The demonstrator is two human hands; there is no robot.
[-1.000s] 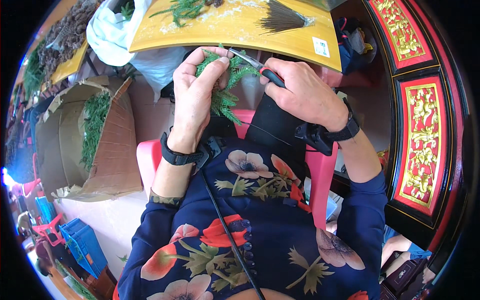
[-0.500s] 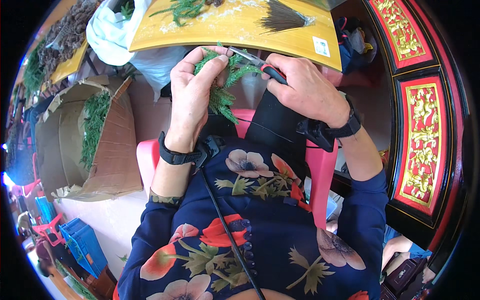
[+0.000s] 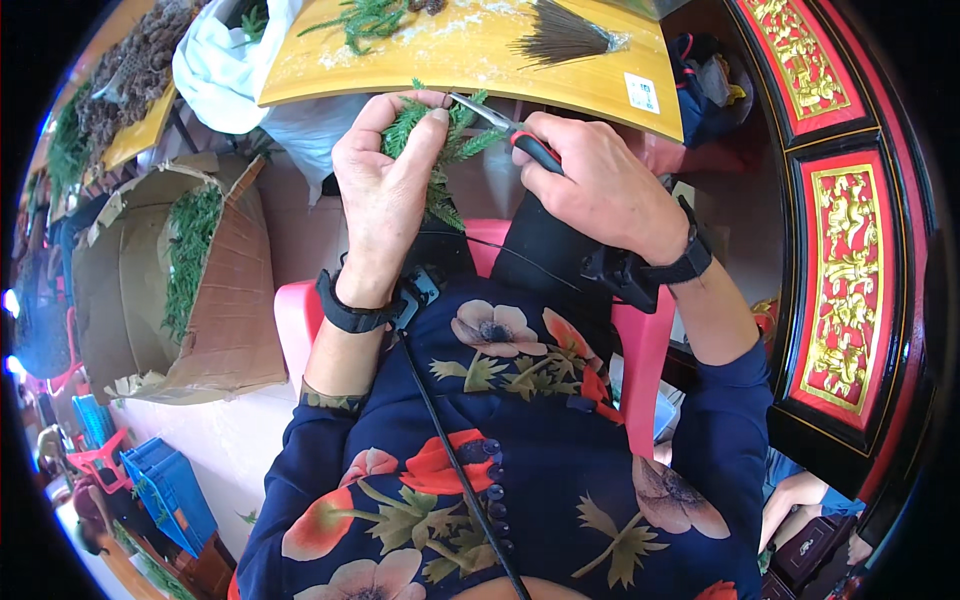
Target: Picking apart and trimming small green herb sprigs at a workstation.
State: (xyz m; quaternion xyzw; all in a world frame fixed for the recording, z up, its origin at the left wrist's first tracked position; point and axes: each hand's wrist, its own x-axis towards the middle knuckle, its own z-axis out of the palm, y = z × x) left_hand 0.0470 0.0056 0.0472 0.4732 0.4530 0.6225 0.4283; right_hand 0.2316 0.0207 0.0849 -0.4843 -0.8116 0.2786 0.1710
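My left hand is closed on a green artificial pine sprig, its needled twigs showing past the thumb and hanging below the fingers. In my right hand is a pair of long-nosed pliers with red and black handles. Their metal jaws point left and meet the sprig right beside my left thumb and fingertip. A short dark wire end seems to stand there, but it is too small to make out well. Both hands are above my lap, just in front of the table's near edge.
On the yellow table lie a bundle of dark wires, more pine sprigs and white crumbs. A cardboard box holding greenery stands at left, near a white plastic bag. A carved red-and-gold cabinet panel is at right.
Both hands have shifted slightly left with the sprig and pliers. My right wrist has turned a little, and the plier jaws now slant more steeply beside my left thumb.
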